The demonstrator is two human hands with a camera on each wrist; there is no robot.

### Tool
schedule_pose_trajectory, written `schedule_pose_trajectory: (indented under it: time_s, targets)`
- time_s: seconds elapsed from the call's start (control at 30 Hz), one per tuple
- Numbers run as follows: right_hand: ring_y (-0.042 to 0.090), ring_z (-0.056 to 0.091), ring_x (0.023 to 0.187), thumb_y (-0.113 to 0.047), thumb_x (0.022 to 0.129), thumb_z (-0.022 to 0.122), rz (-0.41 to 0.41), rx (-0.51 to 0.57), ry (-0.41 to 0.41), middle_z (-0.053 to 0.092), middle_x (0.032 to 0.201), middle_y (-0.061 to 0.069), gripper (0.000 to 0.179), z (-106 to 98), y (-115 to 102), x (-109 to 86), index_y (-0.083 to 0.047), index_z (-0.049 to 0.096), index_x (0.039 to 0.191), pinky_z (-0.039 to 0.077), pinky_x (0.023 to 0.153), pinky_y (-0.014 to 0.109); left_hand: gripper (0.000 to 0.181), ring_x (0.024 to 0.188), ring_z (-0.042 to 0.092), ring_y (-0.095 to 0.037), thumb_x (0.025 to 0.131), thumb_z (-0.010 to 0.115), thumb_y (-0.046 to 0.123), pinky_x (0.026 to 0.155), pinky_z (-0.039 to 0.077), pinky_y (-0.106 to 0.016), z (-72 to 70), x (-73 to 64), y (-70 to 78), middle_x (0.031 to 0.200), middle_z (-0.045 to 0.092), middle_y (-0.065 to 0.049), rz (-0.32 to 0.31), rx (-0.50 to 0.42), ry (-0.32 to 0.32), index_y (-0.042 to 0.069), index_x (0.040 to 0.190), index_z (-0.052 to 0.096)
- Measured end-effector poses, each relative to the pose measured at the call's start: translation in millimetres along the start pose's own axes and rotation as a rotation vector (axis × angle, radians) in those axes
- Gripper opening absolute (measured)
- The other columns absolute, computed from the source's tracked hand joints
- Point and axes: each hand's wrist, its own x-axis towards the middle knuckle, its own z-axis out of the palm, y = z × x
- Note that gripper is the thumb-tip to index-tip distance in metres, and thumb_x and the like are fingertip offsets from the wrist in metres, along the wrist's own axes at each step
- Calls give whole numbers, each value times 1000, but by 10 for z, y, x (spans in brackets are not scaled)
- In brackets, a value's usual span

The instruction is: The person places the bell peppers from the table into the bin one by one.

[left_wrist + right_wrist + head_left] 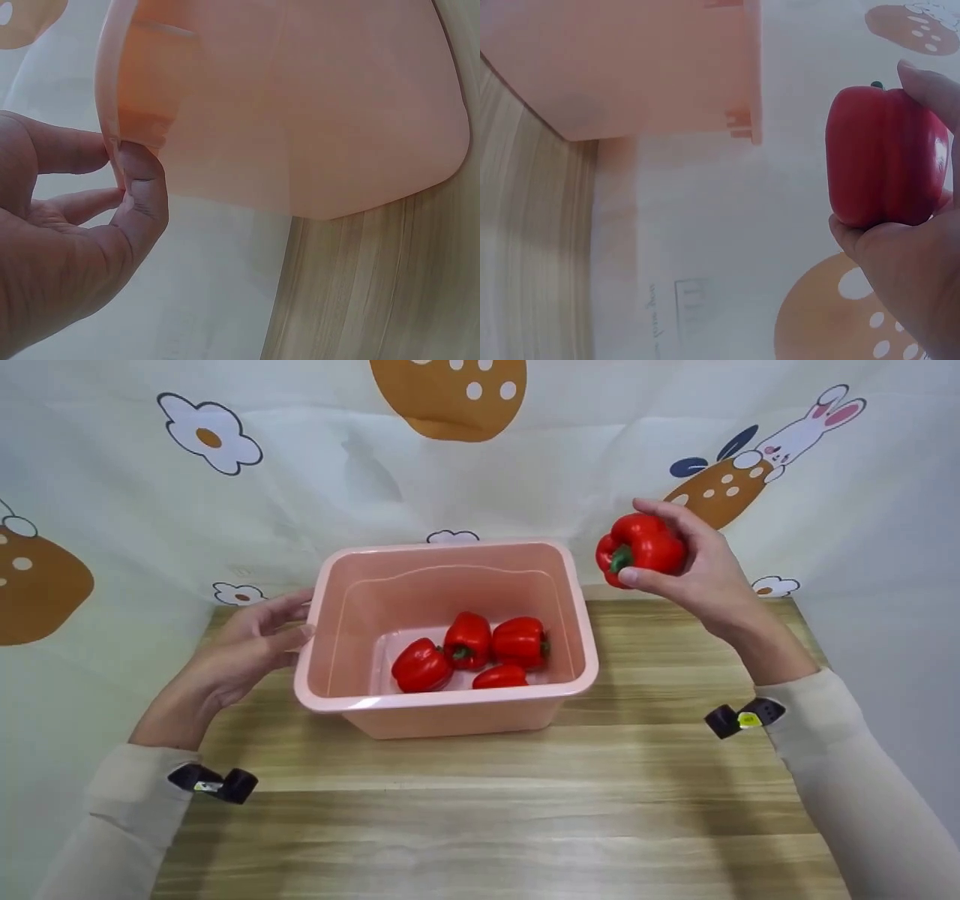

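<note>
A pink plastic bin (pixel 457 720) stands on the table with several red bell peppers (pixel 422 666) lying on its floor. The front rim partly hides the nearest one. At the bin's left side my left hand (pixel 251 641) pinches the rim, thumb on one side and fingers on the other, as the left wrist view shows at the rim (pixel 109 82). My right hand (pixel 709 566) holds another red bell pepper (pixel 651 544) in the air, to the right of the bin and above rim height. Its green stem faces left, between the thumb and fingers.
The wood-grain table (pixel 480 817) extends in front of the bin and to both sides. Behind it hangs a pale cloth (pixel 300 495) printed with flowers, a rabbit and brown spotted shapes. Each sleeve cuff carries a small black camera (pixel 742 718).
</note>
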Motion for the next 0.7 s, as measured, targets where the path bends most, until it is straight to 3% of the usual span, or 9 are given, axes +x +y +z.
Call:
schedule_pose_trajectory:
  time_s: [0.7]
  targets:
    - [20, 45, 134, -23, 84, 81, -32, 18, -99, 51, 146, -2, 74, 254, -283, 184, -23, 46, 149, 58, 94, 20, 66, 118, 62, -11, 103, 56, 19, 93, 59, -24, 4, -10, -15, 154, 42, -16, 2, -19, -1, 10, 160, 24]
